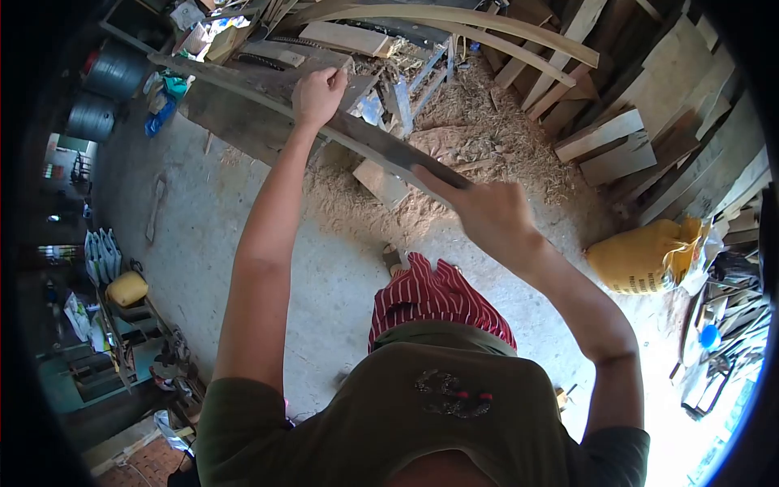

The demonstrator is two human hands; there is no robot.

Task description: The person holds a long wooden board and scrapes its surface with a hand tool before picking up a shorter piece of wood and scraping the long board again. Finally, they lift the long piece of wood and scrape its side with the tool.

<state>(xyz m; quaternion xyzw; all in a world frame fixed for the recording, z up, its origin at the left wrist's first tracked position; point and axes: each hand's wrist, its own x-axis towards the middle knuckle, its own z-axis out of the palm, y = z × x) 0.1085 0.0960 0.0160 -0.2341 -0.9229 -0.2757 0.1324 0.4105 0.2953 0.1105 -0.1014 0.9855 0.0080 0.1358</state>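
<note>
A long, narrow wooden plank (381,148) slants from the upper left down toward the middle of the view. My left hand (319,97) is closed over its middle part, with the fingers curled at the far edge. What lies inside those fingers is partly hidden. Around the near end of the plank my right hand (497,217) is wrapped, its thumb stretched along the wood. Beneath the plank's far half is a broad, worn wooden board (231,122). A pale wood block (381,183) sits on the sawdust below the plank.
Sawdust and shavings (487,150) cover the floor ahead. Curved wooden strips (454,18) and leaning boards (698,73) fill the upper right. A yellow sack (645,256) stands at right. Dark drums (118,73) and a yellow jerrycan (127,288) are at left.
</note>
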